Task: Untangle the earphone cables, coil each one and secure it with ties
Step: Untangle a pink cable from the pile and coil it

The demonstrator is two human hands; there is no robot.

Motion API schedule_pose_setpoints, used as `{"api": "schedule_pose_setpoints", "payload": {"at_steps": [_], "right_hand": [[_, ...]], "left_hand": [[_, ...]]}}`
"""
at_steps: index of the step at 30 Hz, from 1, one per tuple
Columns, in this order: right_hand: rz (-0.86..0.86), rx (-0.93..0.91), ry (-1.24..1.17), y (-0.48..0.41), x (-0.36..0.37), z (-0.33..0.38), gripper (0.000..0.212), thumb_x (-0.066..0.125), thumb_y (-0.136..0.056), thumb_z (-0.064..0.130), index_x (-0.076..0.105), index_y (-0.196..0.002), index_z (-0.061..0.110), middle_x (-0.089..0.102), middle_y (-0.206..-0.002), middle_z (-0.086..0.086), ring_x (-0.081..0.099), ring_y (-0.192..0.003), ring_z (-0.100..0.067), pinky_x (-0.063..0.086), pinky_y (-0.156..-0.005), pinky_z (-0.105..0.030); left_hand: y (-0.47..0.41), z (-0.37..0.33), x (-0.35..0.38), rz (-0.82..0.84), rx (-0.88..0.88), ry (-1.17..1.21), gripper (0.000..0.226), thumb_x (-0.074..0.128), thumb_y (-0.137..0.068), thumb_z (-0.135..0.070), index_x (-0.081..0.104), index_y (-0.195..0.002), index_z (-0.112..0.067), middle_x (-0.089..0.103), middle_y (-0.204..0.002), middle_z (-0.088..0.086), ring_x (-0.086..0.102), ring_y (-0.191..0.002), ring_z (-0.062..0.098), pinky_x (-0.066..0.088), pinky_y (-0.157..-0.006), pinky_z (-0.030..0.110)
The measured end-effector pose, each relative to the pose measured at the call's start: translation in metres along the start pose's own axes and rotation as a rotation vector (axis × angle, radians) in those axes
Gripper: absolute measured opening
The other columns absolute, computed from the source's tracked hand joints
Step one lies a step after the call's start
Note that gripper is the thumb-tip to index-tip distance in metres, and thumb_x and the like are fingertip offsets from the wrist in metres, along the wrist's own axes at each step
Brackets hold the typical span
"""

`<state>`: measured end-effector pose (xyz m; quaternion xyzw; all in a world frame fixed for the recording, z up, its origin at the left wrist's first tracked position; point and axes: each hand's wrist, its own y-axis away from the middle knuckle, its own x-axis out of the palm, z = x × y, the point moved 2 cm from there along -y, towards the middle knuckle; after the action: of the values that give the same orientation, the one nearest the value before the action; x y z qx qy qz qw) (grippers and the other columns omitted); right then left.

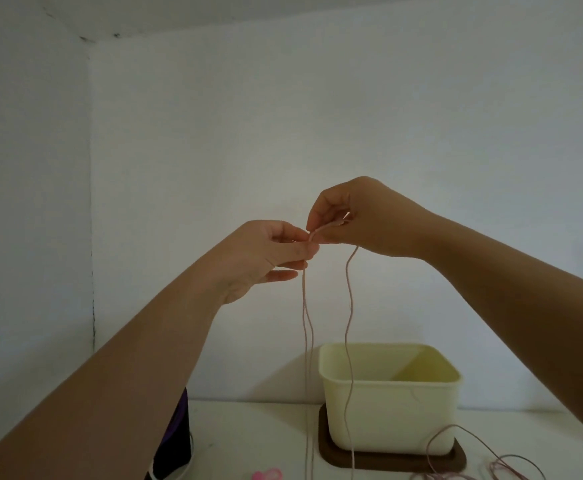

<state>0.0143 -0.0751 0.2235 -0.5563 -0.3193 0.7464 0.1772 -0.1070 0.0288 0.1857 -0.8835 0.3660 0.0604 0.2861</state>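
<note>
**Cable held high so its strands hang free**

Both hands meet in mid-air. The right hand [362, 216] pinches a fold of the pink earphone cable [346, 334] between thumb and fingertips [312, 225]. Touching it from just below, the left hand [265, 258] nips the same fold, with its lower fingers spread loosely. Both grips are narrow and closed on the cable.

Holding it this high looks deliberate: gravity draws the strands straight, so any crossing shows up. Two strands drop close together under the left hand, and a third falls apart from them below the right hand. I judge this to be the untangling stage, with coiling not yet begun.

The single strand hangs in front of a pale yellow tub [387, 420], which stands on a brown base [387, 463] on the white table [255, 427]. More cable lies in loose loops [432, 441] on the table by the tub's right corner; I cannot tell whether it is the same earphone.

A dark pouch [175, 441] stands under the left forearm, and a small pink item [267, 475] lies at the near edge. There is open air on both sides of the hands, but the wall [317, 98] is close behind them. The tub's rim could snag a swinging strand.
</note>
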Motion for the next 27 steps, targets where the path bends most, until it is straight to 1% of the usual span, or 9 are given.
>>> {"api": "schedule_pose_setpoints", "payload": {"at_steps": [4, 8, 10, 12, 14, 17, 20, 23, 27], "right_hand": [[0.018, 0.003, -0.083, 0.003, -0.002, -0.004, 0.006, 0.071, -0.081, 0.009, 0.069, -0.085, 0.014, 0.07, -0.078, 0.007, 0.064, -0.07, 0.002, 0.047, -0.066, -0.008], [0.018, -0.002, -0.14, 0.005, 0.001, -0.006, 0.007, 0.071, -0.082, 0.009, 0.068, -0.084, 0.015, 0.068, -0.076, 0.01, 0.063, -0.067, 0.004, 0.045, -0.064, -0.006], [0.008, 0.0, -0.162, 0.006, 0.005, -0.009, 0.007, 0.071, -0.082, 0.009, 0.068, -0.084, 0.015, 0.068, -0.076, 0.009, 0.063, -0.067, 0.004, 0.045, -0.064, -0.006], [-0.014, 0.018, -0.173, 0.007, 0.009, -0.015, 0.008, 0.071, -0.082, 0.01, 0.068, -0.084, 0.017, 0.07, -0.079, 0.006, 0.065, -0.071, 0.001, 0.048, -0.068, -0.009], [-0.037, 0.049, -0.185, 0.007, 0.014, -0.024, 0.008, 0.072, -0.081, 0.012, 0.068, -0.083, 0.018, 0.071, -0.081, 0.004, 0.066, -0.074, -0.003, 0.05, -0.071, -0.01], [-0.049, 0.109, -0.222, 0.01, 0.029, -0.04, 0.009, 0.072, -0.081, 0.013, 0.067, -0.08, 0.02, 0.07, -0.08, 0.004, 0.065, -0.073, -0.003, 0.049, -0.071, -0.009], [-0.073, 0.185, -0.251, 0.014, 0.045, -0.055, 0.01, 0.072, -0.081, 0.013, 0.066, -0.078, 0.021, 0.067, -0.074, 0.006, 0.062, -0.067, -0.002, 0.048, -0.067, -0.01], [-0.089, 0.24, -0.259, 0.016, 0.059, -0.069, 0.009, 0.071, -0.081, 0.011, 0.066, -0.079, 0.018, 0.065, -0.07, 0.007, 0.058, -0.059, 0.004, 0.047, -0.063, -0.009], [-0.11, 0.321, -0.217, 0.019, 0.072, -0.093, 0.007, 0.07, -0.082, 0.011, 0.066, -0.081, 0.017, 0.065, -0.072, 0.006, 0.059, -0.061, -0.002, 0.048, -0.066, -0.015]], "left_hand": [[0.002, 0.005, 0.002, 0.072, -0.055, 0.202, 0.011, 0.069, -0.074, -0.021, 0.066, -0.081, -0.013, 0.064, -0.066, -0.006, 0.062, -0.061, 0.005, 0.055, -0.079, 0.031], [0.009, 0.01, 0.007, 0.183, -0.117, 0.423, 0.01, 0.064, -0.072, -0.02, 0.062, -0.078, -0.012, 0.061, -0.067, -0.001, 0.063, -0.059, 0.009, 0.058, -0.074, 0.034], [0.013, 0.014, 0.008, 0.2, -0.13, 0.491, 0.006, 0.064, -0.072, -0.019, 0.065, -0.073, -0.013, 0.062, -0.068, 0.0, 0.064, -0.059, 0.011, 0.058, -0.072, 0.035], [0.016, 0.019, 0.009, 0.196, -0.138, 0.553, 0.01, 0.063, -0.071, -0.018, 0.068, -0.065, -0.014, 0.065, -0.068, 0.002, 0.065, -0.058, 0.012, 0.058, -0.07, 0.035], [0.021, 0.025, 0.01, 0.19, -0.135, 0.603, 0.013, 0.061, -0.073, -0.017, 0.068, -0.063, -0.014, 0.066, -0.069, 0.003, 0.066, -0.058, 0.013, 0.059, -0.068, 0.035], [0.029, 0.035, 0.013, 0.194, -0.124, 0.669, 0.012, 0.058, -0.075, -0.016, 0.065, -0.066, -0.012, 0.066, -0.07, 0.004, 0.067, -0.059, 0.013, 0.059, -0.069, 0.036], [0.035, 0.045, 0.017, 0.192, -0.13, 0.7, 0.007, 0.057, -0.076, -0.017, 0.06, -0.075, -0.01, 0.066, -0.07, 0.004, 0.067, -0.059, 0.013, 0.059, -0.069, 0.036], [0.039, 0.052, 0.02, 0.19, -0.155, 0.721, 0.008, 0.057, -0.076, -0.017, 0.058, -0.079, -0.009, 0.067, -0.069, 0.004, 0.067, -0.058, 0.012, 0.06, -0.066, 0.034], [0.042, 0.055, 0.019, 0.215, -0.173, 0.697, 0.009, 0.058, -0.077, -0.019, 0.059, -0.078, -0.011, 0.065, -0.066, 0.001, 0.065, -0.055, 0.01, 0.06, -0.066, 0.033]]}}
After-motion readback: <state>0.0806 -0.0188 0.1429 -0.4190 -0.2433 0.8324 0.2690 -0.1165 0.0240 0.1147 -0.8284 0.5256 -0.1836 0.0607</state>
